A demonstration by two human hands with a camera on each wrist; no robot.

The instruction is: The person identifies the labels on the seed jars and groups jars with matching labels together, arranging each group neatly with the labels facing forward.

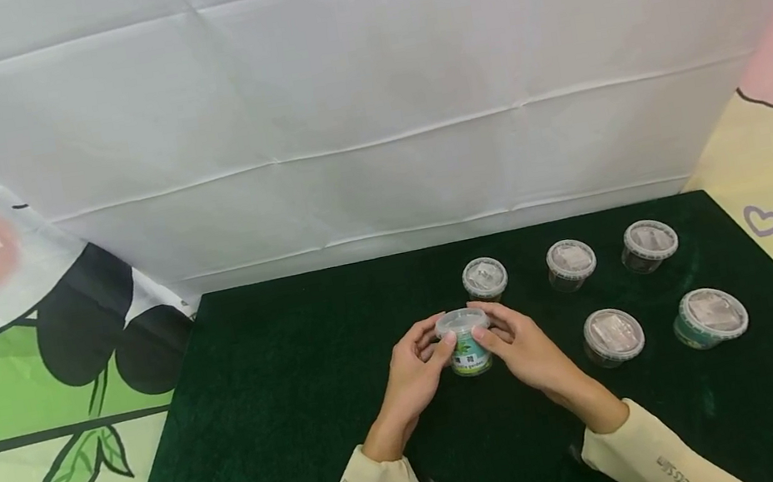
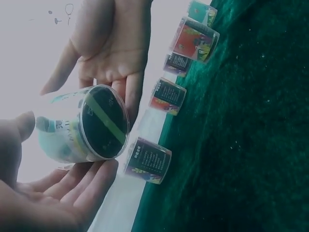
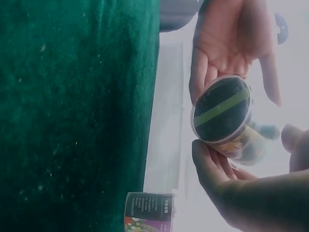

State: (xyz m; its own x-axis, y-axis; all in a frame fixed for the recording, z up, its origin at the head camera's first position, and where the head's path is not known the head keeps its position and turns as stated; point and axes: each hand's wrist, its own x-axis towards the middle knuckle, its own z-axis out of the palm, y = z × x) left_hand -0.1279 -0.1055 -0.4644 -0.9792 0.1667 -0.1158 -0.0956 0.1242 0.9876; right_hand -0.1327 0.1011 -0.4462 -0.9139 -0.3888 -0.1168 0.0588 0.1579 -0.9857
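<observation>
A clear round plastic tub (image 1: 470,356) with a teal and green label and a translucent lid is held up above the green tabletop. My left hand (image 1: 414,376) grips it from the left and my right hand (image 1: 531,349) from the right, thumbs at the near side. In the left wrist view, the base of the tub (image 2: 105,122) shows dark with a light green strip across it; my left hand (image 2: 63,193) curls its fingers along the wall. From the right wrist view, my right hand (image 3: 241,179) holds the opposite side of the tub (image 3: 223,110).
Several similar lidded tubs stand on the dark green cloth (image 1: 294,424): one tub (image 1: 485,278) just behind the held one, others to the right, such as a tub (image 1: 614,335) near my right forearm and a teal tub (image 1: 710,317). A white cloth backdrop (image 1: 366,109) rises behind.
</observation>
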